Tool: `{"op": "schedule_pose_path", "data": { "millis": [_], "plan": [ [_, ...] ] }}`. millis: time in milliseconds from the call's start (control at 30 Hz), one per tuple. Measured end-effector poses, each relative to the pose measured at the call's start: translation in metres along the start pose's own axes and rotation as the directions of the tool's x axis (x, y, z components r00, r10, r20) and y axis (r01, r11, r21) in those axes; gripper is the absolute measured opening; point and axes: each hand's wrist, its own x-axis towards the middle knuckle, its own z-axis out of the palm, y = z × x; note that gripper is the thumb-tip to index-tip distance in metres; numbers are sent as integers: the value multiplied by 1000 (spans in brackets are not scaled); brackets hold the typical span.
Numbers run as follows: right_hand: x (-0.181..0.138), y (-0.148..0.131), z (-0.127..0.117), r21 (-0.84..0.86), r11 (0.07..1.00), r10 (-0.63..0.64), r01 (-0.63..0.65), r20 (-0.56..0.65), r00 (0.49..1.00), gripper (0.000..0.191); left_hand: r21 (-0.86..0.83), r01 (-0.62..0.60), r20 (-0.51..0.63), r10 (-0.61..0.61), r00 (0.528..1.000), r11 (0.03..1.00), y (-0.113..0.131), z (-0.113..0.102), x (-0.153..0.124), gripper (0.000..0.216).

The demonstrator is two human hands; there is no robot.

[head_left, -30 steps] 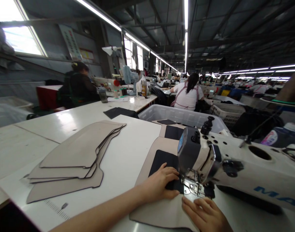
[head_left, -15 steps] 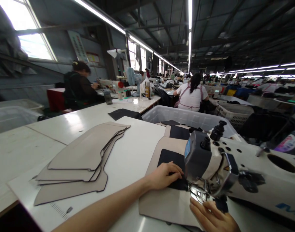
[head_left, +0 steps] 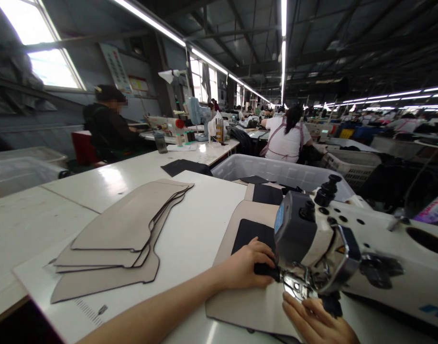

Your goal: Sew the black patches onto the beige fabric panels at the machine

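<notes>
A beige panel (head_left: 236, 306) with a dark edge lies under the head of a white sewing machine (head_left: 387, 239). On top of it is a black fabric piece (head_left: 253, 235), which reaches to the metal presser foot (head_left: 296, 286). My left hand (head_left: 246, 265) rests on the black piece and the panel just left of the foot, thumb and fingers apart. My right hand (head_left: 319, 320) lies with fingers stretched out by the front right of the foot, on or beside the panel. The needle point cannot be made out.
Several beige dark-edged panels (head_left: 122, 224) are stacked on the white table (head_left: 197, 224) to the left. Behind the machine stands a translucent plastic bin (head_left: 276, 167). A dark cloth piece (head_left: 185, 167) lies near the bin. Two co-workers sit farther off, one left, one ahead.
My left hand's thumb and fingers have spread a little and shifted slightly on the fabric. My right hand stays nearly in place. The co-worker at left has lowered their arms.
</notes>
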Motion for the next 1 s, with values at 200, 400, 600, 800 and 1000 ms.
{"op": "schedule_pose_path", "data": {
  "millis": [200, 400, 600, 800, 1000],
  "plan": [
    [8, -8, 3, 114, 983, 154, -142, -100, 983, 41, 62, -7, 0, 7, 1000, 998, -2, 3, 4, 21],
    [5, 4, 1, 5, 1000, 21, -21, 80, 997, 42, 100, -30, -54, 36, 998, 995, 7, 2, 3, 15],
    [-4, 16, -2, -7, 1000, -27, 28, 144, 989, 42, 288, -124, 84, 104, 991, 950, 35, 36, -35, 38],
    [18, 17, -20, 14, 1000, 25, -27, 123, 992, 42, 460, -217, 164, 158, 974, 861, 33, 44, -41, 36],
    [12, 5, -2, 219, 945, 271, -242, -109, 957, 41, 248, -295, 156, 262, 952, 923, 15, 27, -28, 30]
  ]
}}
